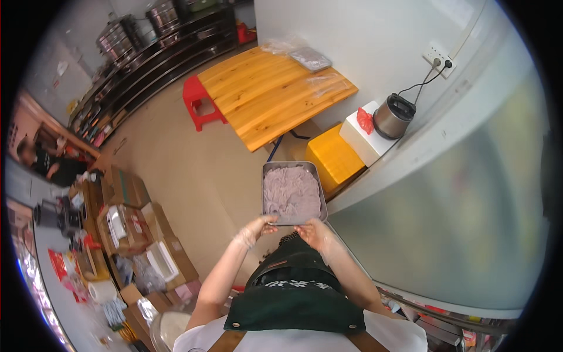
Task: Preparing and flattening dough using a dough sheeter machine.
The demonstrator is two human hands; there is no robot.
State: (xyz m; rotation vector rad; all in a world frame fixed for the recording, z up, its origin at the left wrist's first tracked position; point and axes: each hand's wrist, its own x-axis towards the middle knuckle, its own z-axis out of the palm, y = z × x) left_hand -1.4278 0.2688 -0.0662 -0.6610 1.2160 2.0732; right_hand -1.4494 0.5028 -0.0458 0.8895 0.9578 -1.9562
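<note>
Out in front of my apron I carry a rectangular metal tray (322, 186) by its near edge. A layer of pale purple-grey paste (291, 190) with a rough, uneven surface fills most of it. My left hand (258, 230), in a thin clear glove, grips the near left corner, thumb on the rim. At the near right side my right hand (315, 233) holds the same edge, fingers partly beneath it. A clear glove seems to cover that hand too.
Ahead stands a wooden table (264, 94) with plastic bags and a red stool (199, 102). A yellow box (334, 155), a white box (359, 141) and a metal appliance (394, 116) line the right wall. Cardboard boxes (126, 188) crowd the left; another person (56, 161) is beyond.
</note>
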